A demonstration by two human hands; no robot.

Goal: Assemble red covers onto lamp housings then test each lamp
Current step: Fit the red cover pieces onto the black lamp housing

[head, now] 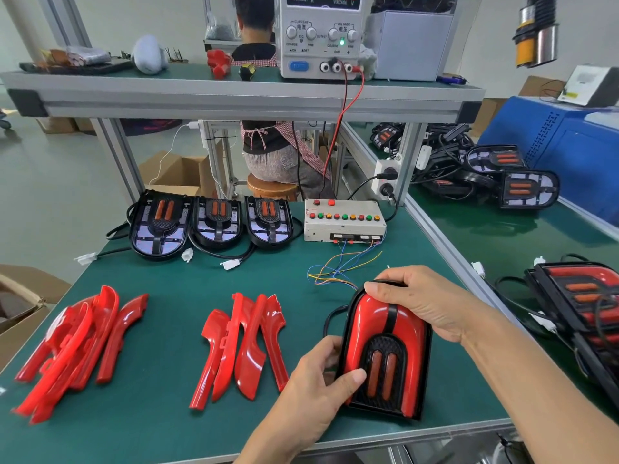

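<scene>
Fingers of the left hand [321,376] curl around the left side of the covered lamp [385,349], the thumb lying across its lower front beside the two orange strips. Fingers of the right hand [418,299] bend over the lamp's far end and right flank, pressing down on the red covers fitted there. Both hands grip this one lamp.

From the head camera, the lamp is a black arch-shaped housing with glossy red covers down both sides, a black stripe between them along the middle, and a dark mesh arch holding the orange strips at the near end. It lies flat on the green table [174,296] close to the near edge, toward the near right corner, its black cable looping out on the left.

Two piles of loose red covers lie on the table well to the left of the hands: one pile [244,343] near the middle of the near edge, the other pile [77,343] by the near left corner (some pieces stacked on one another). Along the far edge three bare housings [214,226] sit side by side, showing pale inner panels and orange strips, their cables and white plugs trailing toward the middle. Just right of them stands a test box [345,222] with rows of coloured buttons, thin coloured wires running from it toward the right hand. A power supply [321,38] sits on the shelf above, red and black leads hanging down.
</scene>
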